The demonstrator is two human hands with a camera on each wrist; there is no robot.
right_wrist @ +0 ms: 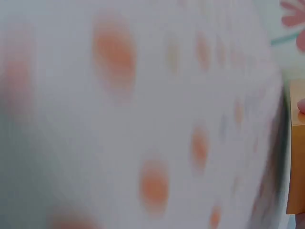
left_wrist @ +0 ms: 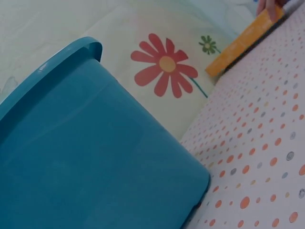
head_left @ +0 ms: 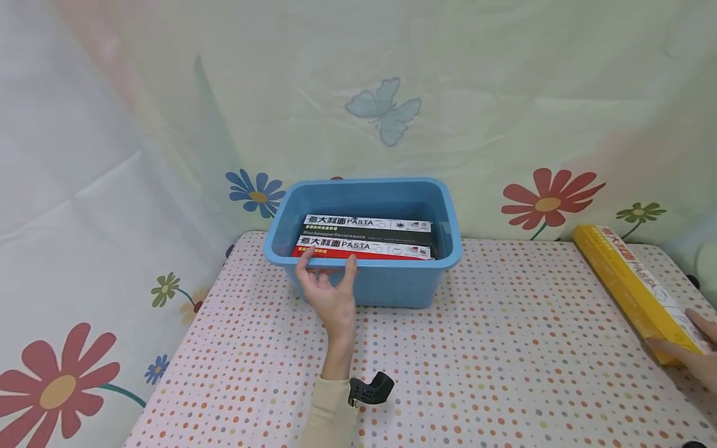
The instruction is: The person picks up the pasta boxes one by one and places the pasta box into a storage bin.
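A blue plastic bin (head_left: 392,287) stands on the table near the back wall. My left hand (head_left: 332,302) grips its front rim, fingertips bent over the edge. Inside lie two pasta boxes side by side, a black-and-white one (head_left: 366,234) behind a red-and-white one (head_left: 364,251), whose lower part the rim hides. At the far right, my right hand (head_left: 701,366) holds the near end of a yellow pasta box (head_left: 622,283) between thumb and fingers. That hand is partly cut off by the frame edge. Only the box's end (right_wrist: 298,167) and a fingertip show in the right wrist view.
The table wears a dotted cloth (head_left: 504,354). Behind it hangs a floral curtain (head_left: 476,124) with a butterfly, and another side of it rises at left. A black wrist camera mount (head_left: 372,389) sits by the left sleeve (head_left: 330,414).
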